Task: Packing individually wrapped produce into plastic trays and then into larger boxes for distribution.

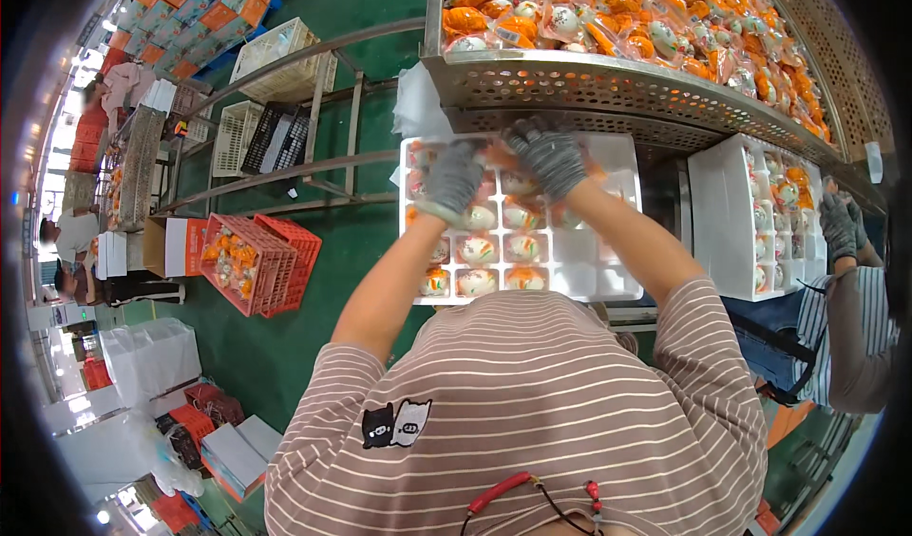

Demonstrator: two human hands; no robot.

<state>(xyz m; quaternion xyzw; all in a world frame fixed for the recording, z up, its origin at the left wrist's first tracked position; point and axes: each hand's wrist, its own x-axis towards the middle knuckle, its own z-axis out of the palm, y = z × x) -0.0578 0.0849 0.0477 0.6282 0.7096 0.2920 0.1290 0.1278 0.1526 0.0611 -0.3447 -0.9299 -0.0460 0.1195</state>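
Observation:
A white foam tray (597, 284) with square cells lies in front of me. Egg-shaped packs (477, 249) in clear wrap with orange ends fill its left and middle columns; several cells to the right are bare. Over the far left part of the tray is my left hand (456, 177), in a grey knit glove. My right hand (548, 158), gloved alike, reaches over the far middle cells. An orange blur, probably a wrapped pack, shows between the two hands. Motion smears the fingers of both, so their grip cannot be made out.
Beyond the tray stands a perforated metal bin (579, 75) heaped with wrapped egg-shaped packs. At right, a co-worker's gloved hand (838, 221) is beside another filled foam tray (722, 218). Red crates (249, 263) stand on the green floor at left, below a metal rail (285, 177).

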